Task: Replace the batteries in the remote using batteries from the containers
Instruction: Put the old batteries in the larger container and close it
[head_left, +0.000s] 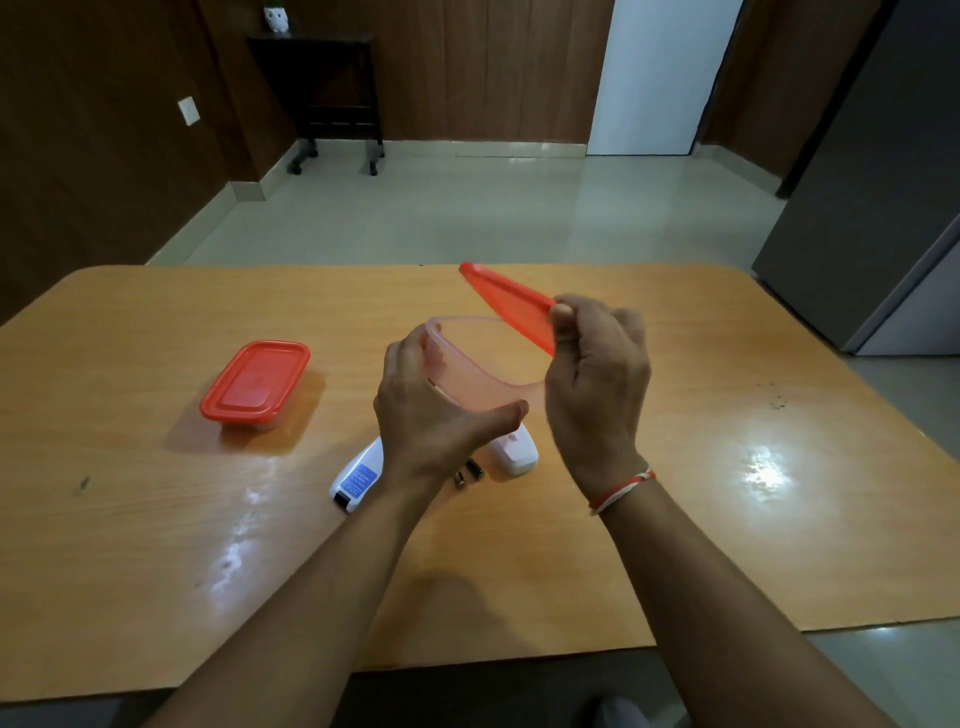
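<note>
Left hand (431, 405) cups clear rectangular plastic tub (475, 364); right hand (592, 374) pinches its red plastic lid (511, 304), peeled up. Best: tub level, lid aside.

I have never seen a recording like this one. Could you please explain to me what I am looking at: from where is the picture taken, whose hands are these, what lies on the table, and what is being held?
There is no machine here. A person wears one camera on the head, so you look forward and down at their own two bare hands.

The left hand holds a clear plastic container above the wooden table. The right hand pinches its red lid, which is lifted off and tilted.

On the table, to the left, stands a second container with its red lid closed. Below the hands lie a white remote, another white piece that may be its cover, and two small batteries between them.

I cannot tell what the open container holds.
</note>
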